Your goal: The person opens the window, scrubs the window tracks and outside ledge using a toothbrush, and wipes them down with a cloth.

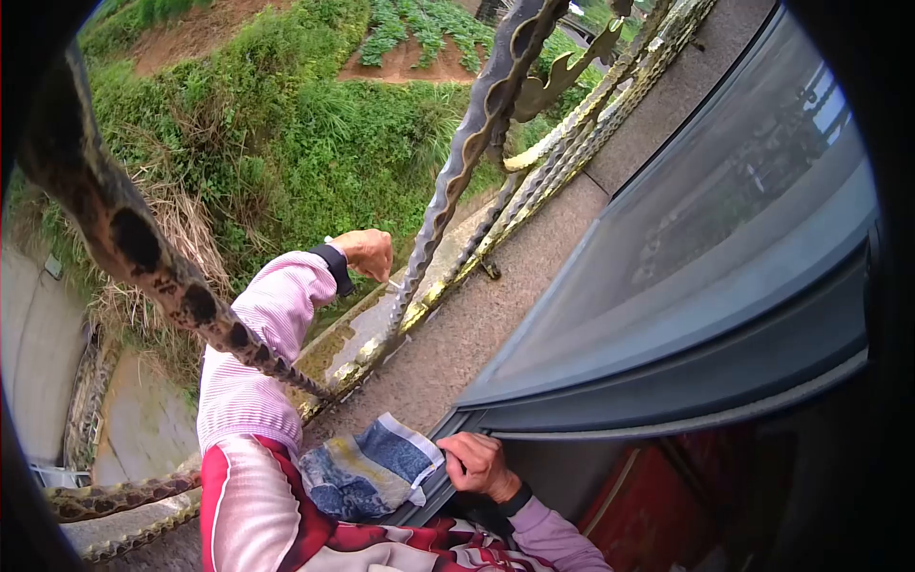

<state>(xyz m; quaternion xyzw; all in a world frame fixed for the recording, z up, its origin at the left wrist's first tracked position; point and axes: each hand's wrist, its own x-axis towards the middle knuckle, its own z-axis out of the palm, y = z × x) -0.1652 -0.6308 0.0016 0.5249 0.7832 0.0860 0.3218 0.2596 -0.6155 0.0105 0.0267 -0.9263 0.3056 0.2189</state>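
My left hand (370,255) reaches out past the metal railing (448,181), fingers curled and closed. A small white bit shows by its fingertips close to a railing bar; what it holds is too small to make out. On the window sill, my right hand (479,465) is closed round the edge of the window frame (440,494). Beside it lies a folded, dirty blue-grey cloth (357,474) with white edging, its corner reaching my right fingers. Pink striped sleeves and a red-and-white garment cover my arms and front.
A grey-framed window pane (686,257) stands at the right. Twisted metal bars (181,286) cross the left side. Outside the stone ledge (457,324) are a grassy slope (315,143), a planted plot and a paved strip lower down. Something red (658,505) sits inside.
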